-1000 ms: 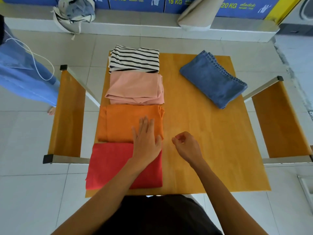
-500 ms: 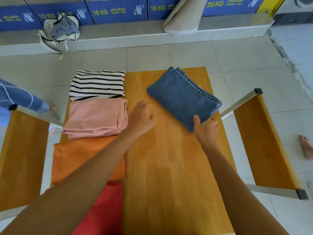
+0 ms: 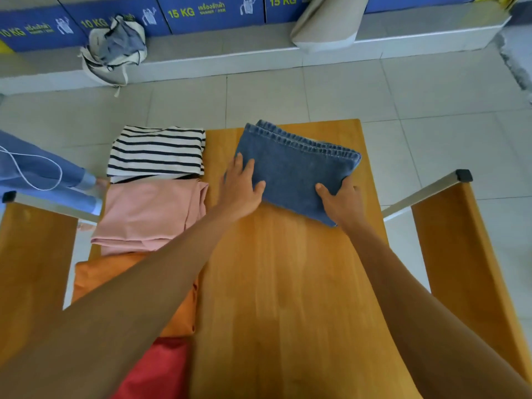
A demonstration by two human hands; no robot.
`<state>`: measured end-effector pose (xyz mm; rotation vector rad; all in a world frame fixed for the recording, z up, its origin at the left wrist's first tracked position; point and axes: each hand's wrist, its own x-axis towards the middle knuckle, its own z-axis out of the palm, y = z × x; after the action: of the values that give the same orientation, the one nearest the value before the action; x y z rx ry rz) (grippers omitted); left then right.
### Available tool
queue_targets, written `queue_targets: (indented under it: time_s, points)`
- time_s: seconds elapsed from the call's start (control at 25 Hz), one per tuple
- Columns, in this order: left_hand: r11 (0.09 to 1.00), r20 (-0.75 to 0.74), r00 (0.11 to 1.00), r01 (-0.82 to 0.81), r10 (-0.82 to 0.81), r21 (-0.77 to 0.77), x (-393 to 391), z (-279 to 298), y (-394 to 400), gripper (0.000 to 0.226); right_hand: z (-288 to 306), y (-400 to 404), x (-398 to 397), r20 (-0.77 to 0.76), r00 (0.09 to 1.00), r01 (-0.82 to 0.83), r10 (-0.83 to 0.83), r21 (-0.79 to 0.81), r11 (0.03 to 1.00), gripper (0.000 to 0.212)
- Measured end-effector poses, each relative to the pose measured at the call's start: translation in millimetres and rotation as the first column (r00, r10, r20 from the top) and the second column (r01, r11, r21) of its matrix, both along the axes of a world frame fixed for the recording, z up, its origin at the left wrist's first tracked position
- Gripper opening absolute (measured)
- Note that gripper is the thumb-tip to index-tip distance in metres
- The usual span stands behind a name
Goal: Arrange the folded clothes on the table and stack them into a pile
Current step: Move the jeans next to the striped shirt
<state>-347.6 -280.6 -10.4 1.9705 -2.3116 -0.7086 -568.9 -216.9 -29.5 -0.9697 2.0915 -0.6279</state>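
Observation:
Folded blue jeans (image 3: 293, 165) lie at the far middle of the wooden table (image 3: 288, 283). My left hand (image 3: 240, 188) rests on their left edge with fingers spread on the denim. My right hand (image 3: 342, 203) grips their near right corner, thumb on top. Down the table's left side lies a row of folded clothes: a black-and-white striped top (image 3: 157, 151), a pink garment (image 3: 149, 214), an orange one (image 3: 95, 275) and a red one (image 3: 161, 367), the last two partly hidden by my left arm.
Wooden benches with metal frames stand on the left (image 3: 31, 254) and right (image 3: 466, 249) of the table. A person in blue clothing (image 3: 34, 171) is at the left edge. A cloth bag (image 3: 115, 50) and a beige cushion (image 3: 325, 24) sit on the ledge beyond.
Both my hands left the orange and red clothes and reached forward to the jeans. The left hand now lies on their left edge, the right grips their near corner. The jeans turned squarer to the table.

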Motion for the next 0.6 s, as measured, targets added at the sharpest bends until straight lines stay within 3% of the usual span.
queue_targets:
  time_s: [0.2, 0.36, 0.6]
  points:
    - [0.999, 0.024, 0.999, 0.036, -0.035, -0.033, 21.0, -13.1, -21.7, 0.070, 1.3, -49.6, 16.8, -0.021, 0.994, -0.109, 0.110, 0.014, 0.994, 0.073]
    - [0.999, 0.044, 0.999, 0.019, -0.021, 0.050, 32.9, -21.6, -54.2, 0.069, 2.0, -91.3, 33.6, -0.030, 0.984, -0.174, 0.174, 0.011, 0.985, 0.068]
    - [0.998, -0.023, 1.000, -0.013, 0.014, 0.067, 56.6, -28.3, -78.4, 0.071, 0.8, -128.1, 48.6, 0.004, 0.975, -0.221, 0.221, -0.034, 0.975, 0.065]
